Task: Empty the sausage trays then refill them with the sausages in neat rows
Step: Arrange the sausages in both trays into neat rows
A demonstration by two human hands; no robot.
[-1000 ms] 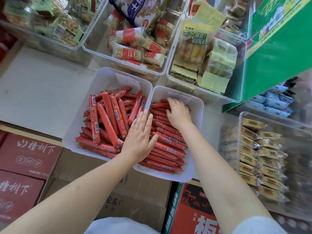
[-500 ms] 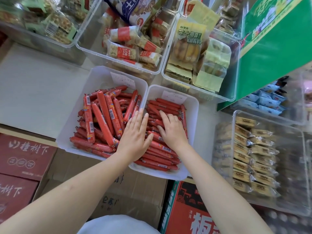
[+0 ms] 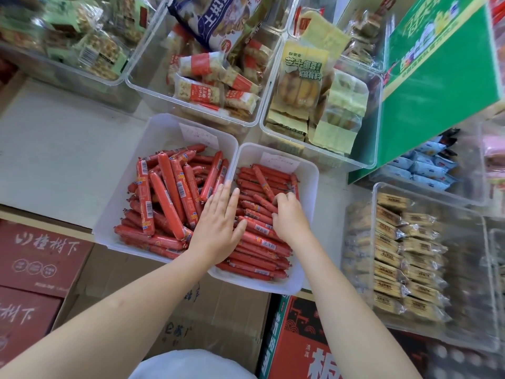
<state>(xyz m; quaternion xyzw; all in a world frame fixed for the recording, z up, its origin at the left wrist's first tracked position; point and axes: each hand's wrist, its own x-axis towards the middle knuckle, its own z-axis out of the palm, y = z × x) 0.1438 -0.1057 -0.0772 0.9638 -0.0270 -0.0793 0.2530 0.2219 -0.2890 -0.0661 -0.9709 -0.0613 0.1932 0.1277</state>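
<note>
Take the right tray (image 3: 310,170) as your landmark: it sits on the worktop (image 3: 60,149) flush against the left tray (image 3: 161,127), and both are full of red sausages, so the emptying has not begun.

Your right hand (image 3: 289,214) is inside the right tray, near its middle. Its fingers (image 3: 281,199) are curled down into the small sausages (image 3: 259,242), a grip that looks closed on one or two of them, though the knuckles hide the tips and you can't be sure what it has hold of. Your left hand (image 3: 218,228) lies flat and fully open, holding nothing, across the wall the two trays share, palm on the pile.

Here is what the next move turns on. The small sausages in the right tray mostly lie crosswise, long axes running from the shared wall toward the tray's outer wall, stacked in a rough ladder from the near rim to the far one. A few at the far end (near the paper label (image 3: 278,161)) sit askew. So a scoop should probably close across their short width, from the near and far sides, rather than along their length.

The big sausages (image 3: 169,192) in the left tray are a jumble, many pointing away from you. Your right hand is nearer the small ones; your left reaches either tray.
</note>
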